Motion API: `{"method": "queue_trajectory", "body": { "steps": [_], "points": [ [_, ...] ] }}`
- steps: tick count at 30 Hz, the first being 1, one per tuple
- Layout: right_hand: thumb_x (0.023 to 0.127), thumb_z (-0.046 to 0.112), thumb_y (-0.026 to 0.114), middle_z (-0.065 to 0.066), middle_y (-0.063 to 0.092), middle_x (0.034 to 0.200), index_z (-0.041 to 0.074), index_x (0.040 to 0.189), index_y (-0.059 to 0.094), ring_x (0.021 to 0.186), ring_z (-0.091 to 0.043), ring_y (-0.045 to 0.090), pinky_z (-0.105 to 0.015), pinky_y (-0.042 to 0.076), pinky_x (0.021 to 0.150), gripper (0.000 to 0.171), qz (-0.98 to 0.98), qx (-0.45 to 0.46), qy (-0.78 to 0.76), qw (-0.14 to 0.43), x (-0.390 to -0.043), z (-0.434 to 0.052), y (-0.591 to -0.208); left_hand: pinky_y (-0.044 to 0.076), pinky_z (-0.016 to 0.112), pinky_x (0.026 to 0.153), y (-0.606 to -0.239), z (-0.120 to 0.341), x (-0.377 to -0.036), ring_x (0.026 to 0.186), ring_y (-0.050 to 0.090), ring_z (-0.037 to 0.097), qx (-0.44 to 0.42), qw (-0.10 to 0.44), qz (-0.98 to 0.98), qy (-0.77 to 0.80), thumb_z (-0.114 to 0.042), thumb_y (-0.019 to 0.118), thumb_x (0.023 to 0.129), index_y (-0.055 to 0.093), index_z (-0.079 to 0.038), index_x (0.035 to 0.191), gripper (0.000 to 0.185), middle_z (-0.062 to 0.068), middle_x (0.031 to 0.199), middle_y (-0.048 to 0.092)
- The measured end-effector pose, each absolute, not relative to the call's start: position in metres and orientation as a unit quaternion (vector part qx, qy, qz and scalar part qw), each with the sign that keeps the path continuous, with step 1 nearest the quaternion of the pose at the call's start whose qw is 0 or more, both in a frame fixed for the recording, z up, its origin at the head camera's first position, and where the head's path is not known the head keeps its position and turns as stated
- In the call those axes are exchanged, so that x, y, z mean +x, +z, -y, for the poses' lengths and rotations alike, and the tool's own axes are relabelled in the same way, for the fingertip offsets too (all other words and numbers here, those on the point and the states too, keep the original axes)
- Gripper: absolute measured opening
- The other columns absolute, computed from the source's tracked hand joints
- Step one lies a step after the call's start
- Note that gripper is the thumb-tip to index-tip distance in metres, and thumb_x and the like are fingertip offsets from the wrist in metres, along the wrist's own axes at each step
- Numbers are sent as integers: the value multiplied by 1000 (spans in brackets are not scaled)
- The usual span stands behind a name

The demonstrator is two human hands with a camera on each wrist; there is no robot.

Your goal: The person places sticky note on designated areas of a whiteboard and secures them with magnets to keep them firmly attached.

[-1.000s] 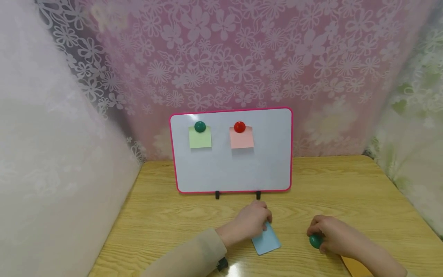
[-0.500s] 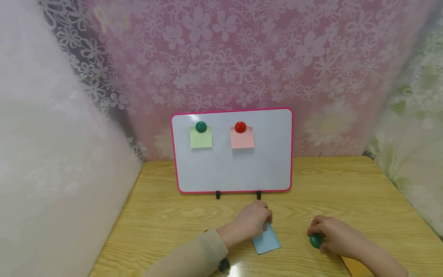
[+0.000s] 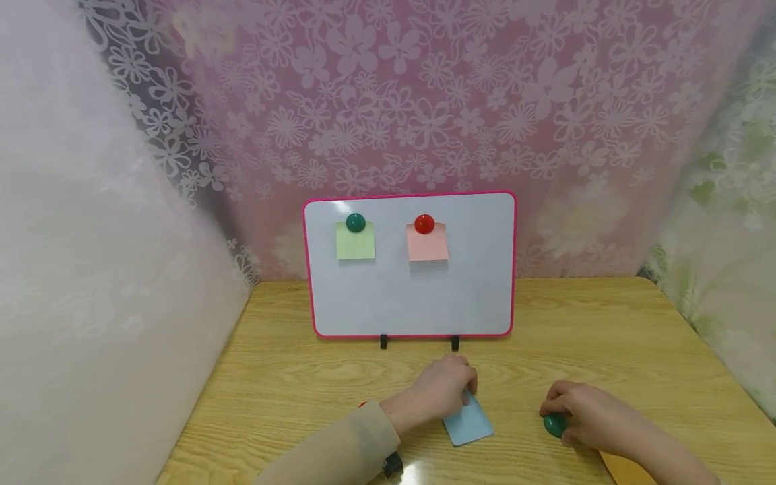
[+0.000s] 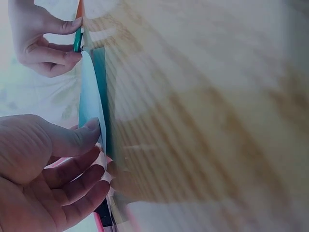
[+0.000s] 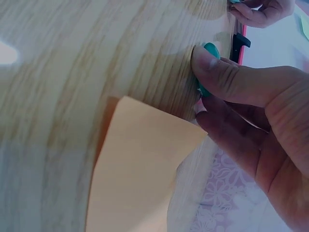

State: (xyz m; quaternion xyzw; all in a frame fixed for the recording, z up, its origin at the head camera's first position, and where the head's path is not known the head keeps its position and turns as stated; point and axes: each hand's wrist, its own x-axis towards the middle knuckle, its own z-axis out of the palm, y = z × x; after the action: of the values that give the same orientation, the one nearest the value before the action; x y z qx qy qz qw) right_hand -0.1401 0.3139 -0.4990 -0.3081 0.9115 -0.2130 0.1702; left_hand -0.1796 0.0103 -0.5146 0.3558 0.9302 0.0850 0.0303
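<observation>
My left hand pinches the far edge of a light blue sticky note, which lies at a slant over the table. In the left wrist view the thumb presses on that blue note, and its nearer part rises off the surface. To the right, my right hand grips a round green magnet between thumb and fingers, low over the table. An orange sticky note lies beside the right hand in the right wrist view; in the head view the forearm covers part of it.
A pink-framed whiteboard stands behind on black feet. It bears a pale green note under a green magnet and a pink note under a red magnet. A dark object shows beside the left sleeve.
Both hands keep their holds on the blue sticky note and the green magnet. Only the head view has shifted slightly.
</observation>
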Motion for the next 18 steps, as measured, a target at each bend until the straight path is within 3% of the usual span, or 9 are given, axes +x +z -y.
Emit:
{"method": "queue_trajectory", "body": {
  "steps": [12, 18],
  "points": [
    [77, 4, 94, 12, 67, 106, 16, 110, 82, 90, -6, 66, -29, 59, 74, 38, -907, -329, -206, 163, -139, -313, -496, 49, 17, 78, -516, -9, -180, 93, 60, 4, 348, 48, -931, 103, -17, 86, 93, 79, -26, 97, 12, -14, 92, 69],
    [78, 4, 93, 13, 66, 106, 16, 112, 80, 90, -4, 65, -29, 59, 73, 38, -905, -331, -204, 171, -140, -314, -495, 44, 15, 68, -514, -8, -181, 77, 53, 1, 346, 57, -929, 117, -16, 86, 92, 79, -23, 96, 12, -14, 81, 62]
  ]
}}
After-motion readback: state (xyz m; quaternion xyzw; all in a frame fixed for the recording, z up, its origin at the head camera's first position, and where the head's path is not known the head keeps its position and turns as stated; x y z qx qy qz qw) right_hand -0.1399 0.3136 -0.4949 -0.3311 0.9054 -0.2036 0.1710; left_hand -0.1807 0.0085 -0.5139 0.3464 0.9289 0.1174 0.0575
